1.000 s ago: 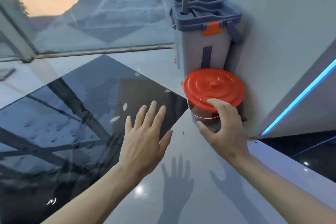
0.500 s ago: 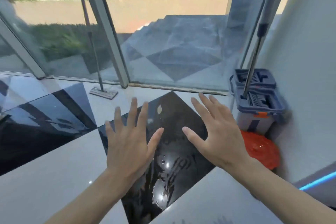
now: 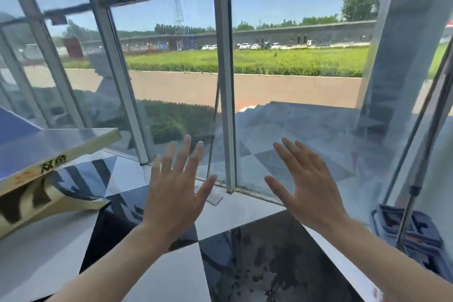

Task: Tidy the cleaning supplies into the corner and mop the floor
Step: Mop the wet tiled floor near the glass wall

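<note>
1. Left hand [image 3: 175, 191], right hand [image 3: 310, 193]: both spread flat, empty, raised before the window.
2. Mop bucket [image 3: 411, 238]: far right on the floor; rigid plastic, probably heavy if filled.
3. Mop pole [image 3: 421, 171]: stiff, smooth; grip mid-shaft.

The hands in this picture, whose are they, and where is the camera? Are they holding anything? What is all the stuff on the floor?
The camera sits on a person's head, so you see what that person sees, looking forward and down. The two hands belong to that person. The left hand and the right hand are both spread open in the air, and neither has a grip on anything.

In front is a big glass window with grass and a road outside. Below is a shiny floor of dark and pale tiles. At the right edge stands a blue mop bucket with a mop pole rising out of it. At the left is the corner of a yellowish board with printed characters; I cannot tell what it is.
</note>
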The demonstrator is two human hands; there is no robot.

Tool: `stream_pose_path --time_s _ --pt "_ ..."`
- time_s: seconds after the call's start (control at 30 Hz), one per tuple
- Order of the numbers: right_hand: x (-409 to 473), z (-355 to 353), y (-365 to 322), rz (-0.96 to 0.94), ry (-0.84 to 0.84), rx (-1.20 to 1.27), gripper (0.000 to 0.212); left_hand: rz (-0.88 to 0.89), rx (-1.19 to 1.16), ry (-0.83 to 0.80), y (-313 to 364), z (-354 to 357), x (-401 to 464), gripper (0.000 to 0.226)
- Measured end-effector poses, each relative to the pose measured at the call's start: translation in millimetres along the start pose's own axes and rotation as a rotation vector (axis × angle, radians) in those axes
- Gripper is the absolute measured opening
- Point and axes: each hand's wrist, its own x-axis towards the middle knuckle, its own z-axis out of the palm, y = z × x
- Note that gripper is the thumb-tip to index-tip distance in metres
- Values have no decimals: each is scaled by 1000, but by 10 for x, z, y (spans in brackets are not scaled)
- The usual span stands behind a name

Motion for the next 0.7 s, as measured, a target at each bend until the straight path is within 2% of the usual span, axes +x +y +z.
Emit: stream_pose_path --time_s 0.1,0.23,0.37,0.43,0.53,0.6,0.7 --pt "369 -35 -216 0 11 51 76 1 -67 20 -200 -177 267 70" --pt "816 121 -340 -11 33 160 77 -71 -292 62 -413 -154 595 78" --pt "1321 533 -342 95 -4 391 65 -261 -650 -16 -670 61 1102 73" --pt "1623 772 -313 117 4 515 64 -295 -762 -64 -838 229 1421 63" --pt "2180 1101 -217 132 2 693 49 -268 -782 -144 -1109 483 1946 60" --pt "2584 1314 -161 122 5 730 36 -258 -757 -147 -1308 663 2277 65" --pt "3201 1639 -106 130 3 781 27 -282 -779 -126 -1628 937 2728 64"
